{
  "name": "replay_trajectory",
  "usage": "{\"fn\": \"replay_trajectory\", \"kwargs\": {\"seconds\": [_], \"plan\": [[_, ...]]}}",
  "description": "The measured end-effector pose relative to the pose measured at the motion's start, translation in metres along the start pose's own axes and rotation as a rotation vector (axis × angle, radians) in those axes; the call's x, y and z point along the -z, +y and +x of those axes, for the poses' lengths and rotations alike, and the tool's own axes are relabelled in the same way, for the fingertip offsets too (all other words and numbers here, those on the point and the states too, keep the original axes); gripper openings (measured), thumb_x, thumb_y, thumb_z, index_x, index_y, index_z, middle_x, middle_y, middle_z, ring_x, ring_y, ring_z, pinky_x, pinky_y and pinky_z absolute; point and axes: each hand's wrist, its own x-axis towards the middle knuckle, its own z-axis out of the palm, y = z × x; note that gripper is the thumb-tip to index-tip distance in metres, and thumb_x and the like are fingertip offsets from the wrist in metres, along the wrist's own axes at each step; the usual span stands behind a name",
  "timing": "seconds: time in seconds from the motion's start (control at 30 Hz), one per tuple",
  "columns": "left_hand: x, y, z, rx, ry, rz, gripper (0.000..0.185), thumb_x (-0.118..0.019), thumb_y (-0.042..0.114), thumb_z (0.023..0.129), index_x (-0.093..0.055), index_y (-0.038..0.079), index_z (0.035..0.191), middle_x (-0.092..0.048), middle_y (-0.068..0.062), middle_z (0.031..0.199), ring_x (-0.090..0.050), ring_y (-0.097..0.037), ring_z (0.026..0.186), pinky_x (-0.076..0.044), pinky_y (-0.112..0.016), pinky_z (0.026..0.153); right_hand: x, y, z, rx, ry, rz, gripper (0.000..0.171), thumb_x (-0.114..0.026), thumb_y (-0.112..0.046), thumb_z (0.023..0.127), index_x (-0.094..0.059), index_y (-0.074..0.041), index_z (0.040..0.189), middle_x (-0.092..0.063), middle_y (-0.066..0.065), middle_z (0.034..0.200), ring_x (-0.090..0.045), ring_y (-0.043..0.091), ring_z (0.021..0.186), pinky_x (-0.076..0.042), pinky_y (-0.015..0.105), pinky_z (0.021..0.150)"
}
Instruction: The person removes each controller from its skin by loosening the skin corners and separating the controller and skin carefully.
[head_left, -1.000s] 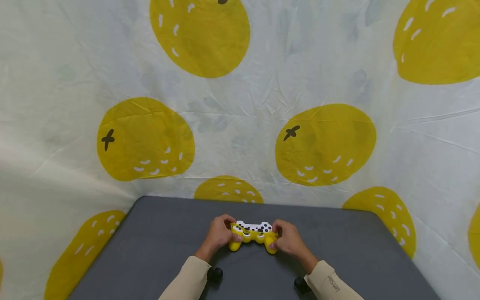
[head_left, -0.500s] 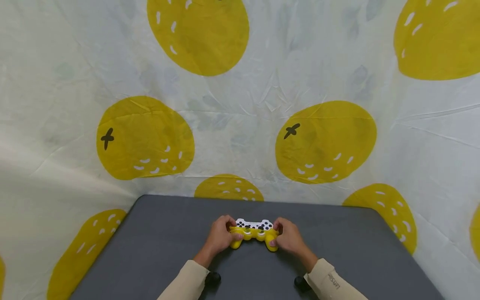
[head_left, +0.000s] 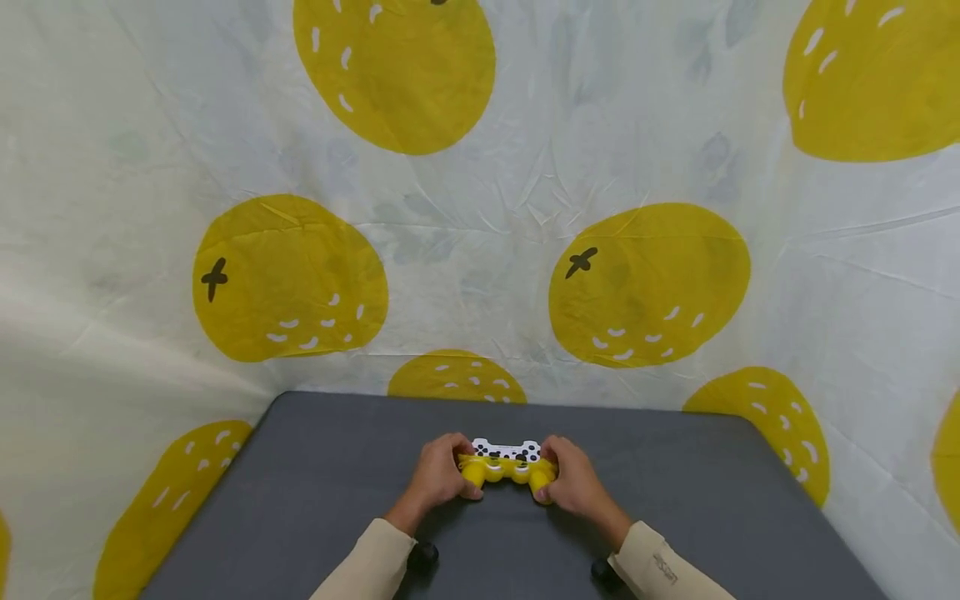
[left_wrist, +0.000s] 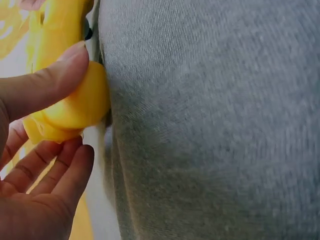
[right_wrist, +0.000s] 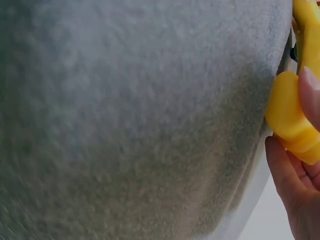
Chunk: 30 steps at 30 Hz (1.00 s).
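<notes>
Between both hands is a game controller [head_left: 507, 452], its white face spotted black and its lower part and grips covered in a yellow skin [head_left: 476, 473]. My left hand [head_left: 437, 472] holds the left end, fingers at the upper corner and thumb low by the grip. The right hand [head_left: 573, 475] holds the other end in much the same way. In the left wrist view, the thumb lies over the yellow grip [left_wrist: 94, 100] with fingertips touching its edge below. The right wrist view shows a thumb on the yellow grip [right_wrist: 286, 107] and fingers underneath.
The controller is over a dark grey table [head_left: 337, 450]. White cloth with large yellow fruit prints [head_left: 480, 292] hangs behind and beside it. A black round-ended object [head_left: 423, 556] shows by the left sleeve; a similar one [head_left: 602, 570] is by the right sleeve.
The yellow edge that slanted across the white face at the left now lies lower and more level. Both thumbs have slid down the grips; the controller stays in nearly the same place.
</notes>
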Motion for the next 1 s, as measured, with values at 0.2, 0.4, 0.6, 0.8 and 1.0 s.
{"fn": "replay_trajectory", "kwargs": {"seconds": [0.2, 0.4, 0.6, 0.8, 1.0], "plan": [[0.002, -0.002, 0.002, 0.014, -0.006, 0.025, 0.053, -0.104, 0.020, 0.058, -0.069, 0.014, 0.098, -0.071, -0.002, 0.094, -0.058, -0.013, 0.080, -0.053, -0.031, 0.071, 0.001, -0.004, 0.002, 0.005, 0.012, -0.018, 0.050, -0.099, 0.002, 0.055, -0.057, -0.014, 0.078, -0.052, -0.002, 0.076, -0.046, 0.013, 0.074, -0.038, 0.027, 0.068], [0.001, -0.002, 0.002, 0.029, -0.011, 0.054, 0.052, -0.104, 0.022, 0.059, -0.064, 0.015, 0.091, -0.063, 0.001, 0.083, -0.053, -0.013, 0.073, -0.047, -0.029, 0.065, 0.002, -0.003, -0.001, 0.044, -0.014, -0.010, 0.046, -0.096, 0.004, 0.058, -0.057, -0.012, 0.076, -0.050, 0.001, 0.073, -0.044, 0.012, 0.070, -0.035, 0.026, 0.065], [-0.004, -0.002, -0.006, 0.005, -0.079, 0.052, 0.055, -0.099, 0.019, 0.069, -0.057, 0.012, 0.103, -0.054, -0.004, 0.098, -0.050, -0.016, 0.084, -0.045, -0.031, 0.074, 0.004, 0.002, -0.006, -0.012, -0.093, -0.008, 0.053, -0.100, -0.008, 0.063, -0.057, -0.013, 0.093, -0.052, 0.000, 0.088, -0.046, 0.014, 0.082, -0.040, 0.029, 0.074], [-0.010, 0.002, -0.007, 0.013, -0.045, 0.089, 0.067, -0.102, 0.015, 0.063, -0.052, 0.010, 0.107, -0.050, -0.006, 0.104, -0.050, -0.020, 0.092, -0.049, -0.036, 0.079, 0.003, 0.000, -0.005, 0.004, -0.165, -0.055, 0.071, -0.103, -0.007, 0.056, -0.047, -0.013, 0.100, -0.043, 0.003, 0.093, -0.043, 0.016, 0.084, -0.038, 0.029, 0.073], [-0.009, -0.005, -0.006, -0.023, 0.012, 0.031, 0.059, -0.102, 0.017, 0.061, -0.059, 0.014, 0.101, -0.058, -0.001, 0.096, -0.052, -0.015, 0.084, -0.048, -0.029, 0.073, 0.001, -0.001, -0.007, 0.047, -0.067, -0.039, 0.065, -0.102, -0.003, 0.054, -0.053, -0.014, 0.095, -0.051, -0.001, 0.090, -0.047, 0.014, 0.082, -0.042, 0.029, 0.073]]}}
